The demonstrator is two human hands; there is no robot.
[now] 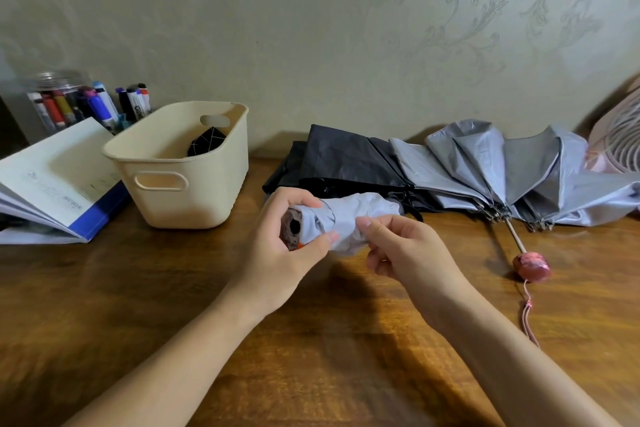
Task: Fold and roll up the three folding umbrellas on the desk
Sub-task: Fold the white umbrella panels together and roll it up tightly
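L hand [287, 239] is gripping the near end of a rolled grey umbrella [349, 218], fingers curling over the top & thumb pressing the fabric from below. The dark round end is facing the camera. R hand [405, 250] is pinching the fabric at the roll's middle w/ thumb & forefinger, other fingers curling under. The roll is being held just off the desk [311, 340], about centre, lying sideways, far end pointing right toward the other two umbrellas.

Behind it a black umbrella [343, 156] is lying collapsed but loose by the wall, folds spreading. Just right of it, overlapping its edge, a silver umbrella [485, 166] is sprawling half open, canopy fanning against the wall. Its shaft is sticking out toward the camera & ending in a pink handle [531, 265] that is resting on the wood, w/ a pink cord [528, 315] trailing from it.

Left side: a cream basket [180, 184] is sitting on the desk w/ sth black [207, 142] inside; can't tell what. An open book [52, 177] is lying just left of it. A marker jar [59, 100] & more markers [135, 104] are standing behind. A pink fan [620, 135] is poking in at the right edge.
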